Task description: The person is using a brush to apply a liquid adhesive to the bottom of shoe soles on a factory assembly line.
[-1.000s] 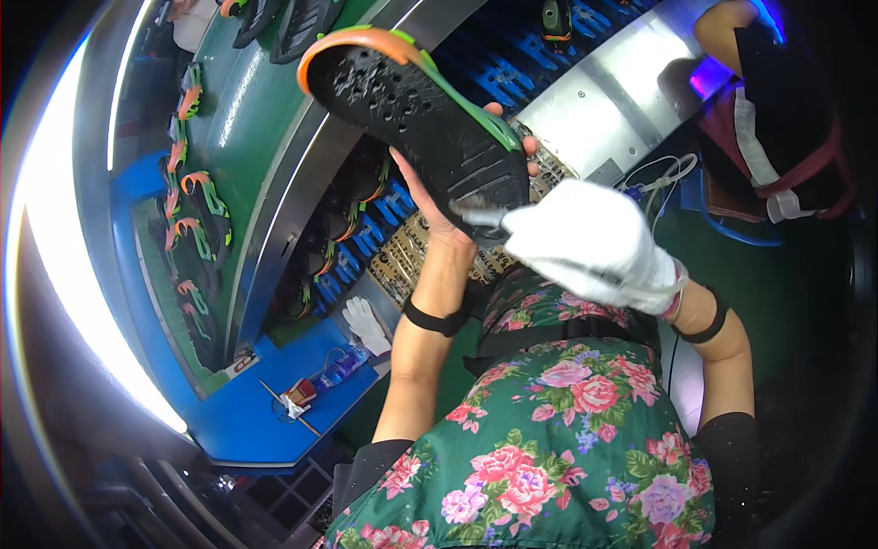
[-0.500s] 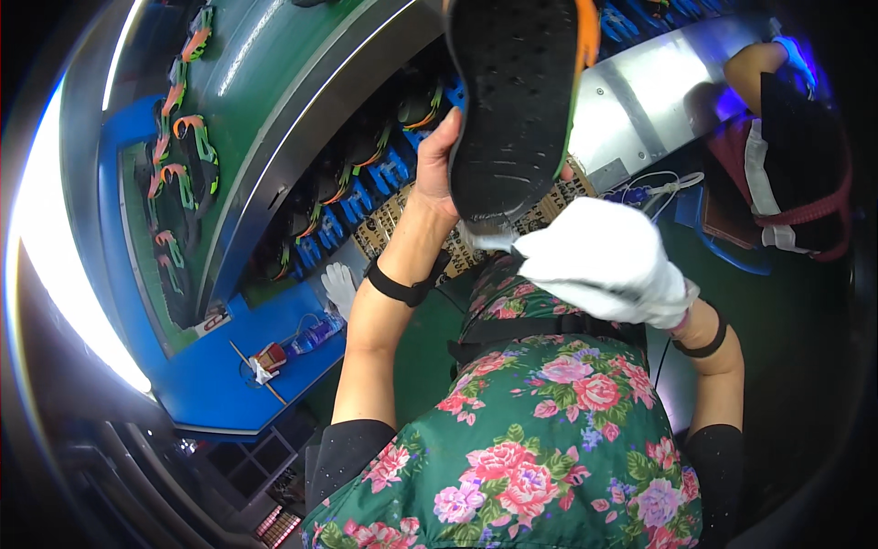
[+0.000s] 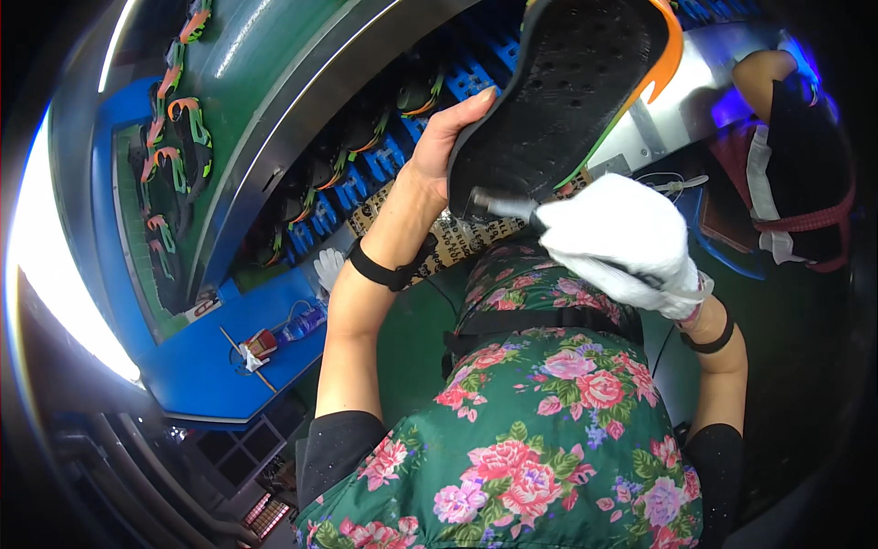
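Observation:
My left hand (image 3: pixel 445 145) is bare and wraps the left edge of a black shoe (image 3: pixel 567 105) with orange and green sides. The shoe's underside faces me, dotted with small marks and shiny in places. A white glove covers my right hand (image 3: pixel 622 240), which is closed on a small brush (image 3: pixel 503 203). The bristles touch the underside near the shoe's lower end, close to my left palm. The glove and my fingers hide most of the brush's handle.
Several shoes (image 3: pixel 352 137) stand among blue holders under a curved metal rail (image 3: pixel 274 137). To the left, a blue table (image 3: pixel 197 371) bears a red container (image 3: pixel 261 344), a stick, a bottle (image 3: pixel 306 320) and a white glove (image 3: pixel 329 268). Another person's arm (image 3: pixel 764 87) is at the upper right.
The shoe has tilted, its upper end swinging right, and my left hand has shifted slightly with it. The brush has moved from the heel's edge onto the underside.

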Available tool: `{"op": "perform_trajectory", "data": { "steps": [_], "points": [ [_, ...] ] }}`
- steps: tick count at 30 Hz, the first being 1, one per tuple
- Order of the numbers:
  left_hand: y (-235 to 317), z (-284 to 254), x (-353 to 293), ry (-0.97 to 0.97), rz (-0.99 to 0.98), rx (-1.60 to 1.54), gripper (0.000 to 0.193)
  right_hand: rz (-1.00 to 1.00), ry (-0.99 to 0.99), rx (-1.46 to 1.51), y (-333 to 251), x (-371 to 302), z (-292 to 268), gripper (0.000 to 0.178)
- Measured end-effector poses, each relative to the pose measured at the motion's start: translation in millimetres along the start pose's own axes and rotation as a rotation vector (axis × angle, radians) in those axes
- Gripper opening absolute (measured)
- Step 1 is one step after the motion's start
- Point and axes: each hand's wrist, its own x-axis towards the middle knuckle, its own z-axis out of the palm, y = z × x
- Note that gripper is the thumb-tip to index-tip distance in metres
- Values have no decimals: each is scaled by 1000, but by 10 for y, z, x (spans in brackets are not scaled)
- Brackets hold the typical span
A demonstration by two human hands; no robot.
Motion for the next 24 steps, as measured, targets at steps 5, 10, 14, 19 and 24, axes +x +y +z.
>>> {"op": "perform_trajectory", "data": {
  "steps": [5,10,14,19,24],
  "points": [
    [29,-39,-4,33,-32,-2,48,-32,-47,48,7,51,32,27],
    [-98,-11,46,-44,-11,-11,60,264,8,337,59,-14,87,19],
    [-405,49,61,190,115,-186,71,511,155,301,108,97,-74,19],
    [-709,-65,-114,-12,75,-260,73,85,193,-347,361,502,-289,25],
    [-644,-108,-329,-58,105,-542,77,194,54,86,146,422,-69,27]
  ]
}}
